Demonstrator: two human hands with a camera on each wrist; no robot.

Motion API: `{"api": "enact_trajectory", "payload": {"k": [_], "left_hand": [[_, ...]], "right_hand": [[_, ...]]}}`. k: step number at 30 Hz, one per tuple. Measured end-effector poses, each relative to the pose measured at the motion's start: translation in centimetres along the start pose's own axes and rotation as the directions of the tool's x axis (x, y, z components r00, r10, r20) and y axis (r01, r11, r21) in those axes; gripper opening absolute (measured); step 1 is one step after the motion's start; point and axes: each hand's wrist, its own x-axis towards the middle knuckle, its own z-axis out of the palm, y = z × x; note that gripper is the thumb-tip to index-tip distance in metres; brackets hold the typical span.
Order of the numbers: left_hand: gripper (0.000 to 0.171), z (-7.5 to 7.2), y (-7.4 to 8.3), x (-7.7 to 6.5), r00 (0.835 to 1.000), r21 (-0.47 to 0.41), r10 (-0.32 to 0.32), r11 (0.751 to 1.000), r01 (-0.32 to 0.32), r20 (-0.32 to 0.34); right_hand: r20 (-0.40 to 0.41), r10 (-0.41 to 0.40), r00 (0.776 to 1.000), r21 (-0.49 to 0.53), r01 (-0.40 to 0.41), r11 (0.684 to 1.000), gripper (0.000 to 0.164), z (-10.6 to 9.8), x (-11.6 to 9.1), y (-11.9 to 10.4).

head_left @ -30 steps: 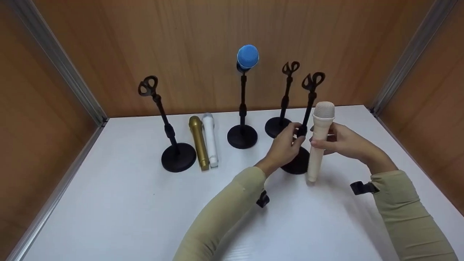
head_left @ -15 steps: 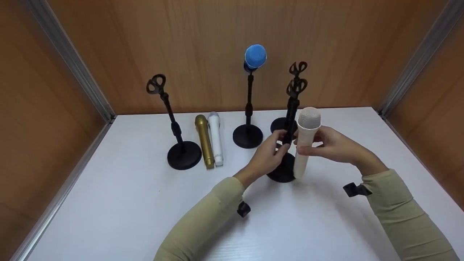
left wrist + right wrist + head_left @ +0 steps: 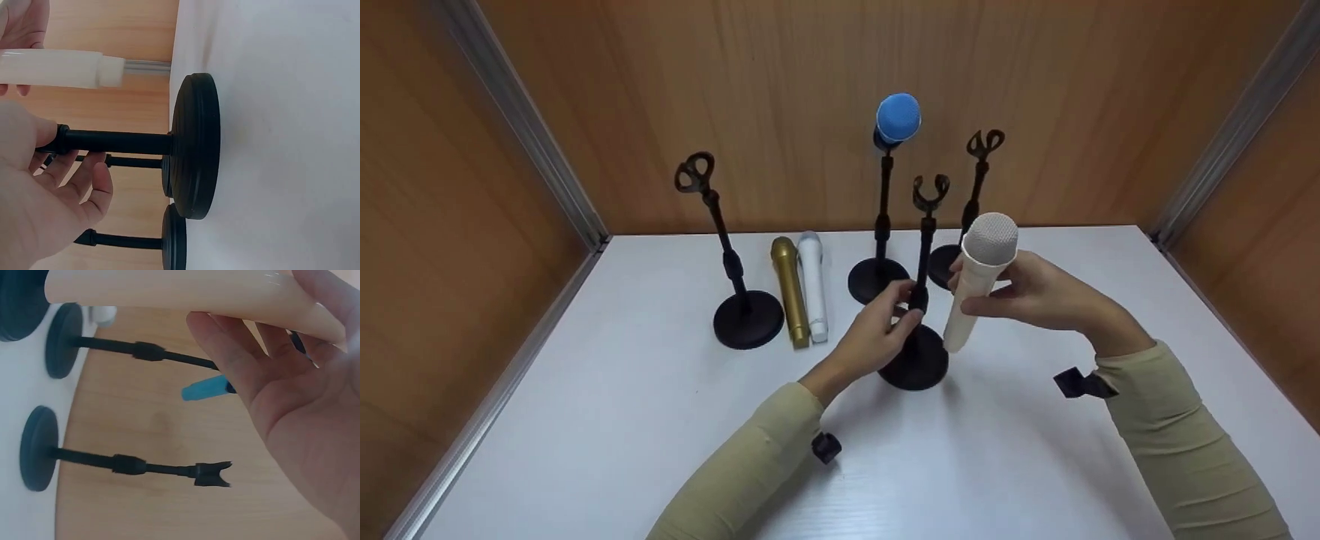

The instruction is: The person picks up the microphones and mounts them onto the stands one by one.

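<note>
My left hand [image 3: 874, 330] grips the pole of a black microphone stand [image 3: 926, 247] around its middle collar. The stand is upright, and its forked clip at the top holds nothing. Whether its round base touches the table cannot be told. Just right of that stand, my right hand [image 3: 1035, 296] holds a cream microphone [image 3: 979, 274] by the body, between thumb and fingers. Its mesh head points up and its tail hangs off the table, slightly tilted. In the left wrist view the thumb and fingers curl round the pole [image 3: 118, 140]. The cream body [image 3: 140, 287] crosses the top of the right wrist view.
A blue-headed microphone [image 3: 898, 118] sits in a stand at the back. Another black stand [image 3: 975, 191] with a bare clip is right of it, and one more stand [image 3: 727, 255] is at left. Gold [image 3: 790, 292] and white [image 3: 814, 289] microphones lie beside that left stand on the white table.
My left hand has brought the gripped stand left and toward me, turning its clip. My right hand has moved left with the cream microphone, whose tail has risen. The head view shifted slightly.
</note>
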Motion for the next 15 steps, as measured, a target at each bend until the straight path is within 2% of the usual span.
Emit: {"api": "enact_trajectory", "payload": {"k": [4, 10, 15], "left_hand": [[0.04, -0.6, -0.1, -0.1, 1.0, 0.014, 0.024, 1.0, -0.024, -0.001], [0.041, -1.2, -0.1, -0.3, 1.0, 0.035, -0.004, 0.999, 0.005, -0.019], [0.041, -1.6, 0.0, -0.4, 0.998, 0.082, 0.023, 0.996, -0.018, -0.055]], "right_hand": [[-0.04, -0.051, 0.998, -0.03, 0.05, 0.998, 0.047, -0.2, 0.0, -1.1], [-0.107, -0.08, 0.991, -0.079, 0.071, 0.994, 0.057, 0.0, 0.3, -2.4], [-0.161, -0.091, 0.983, -0.039, 0.086, 0.996, 0.069, -0.1, 0.6, -3.1]]}}
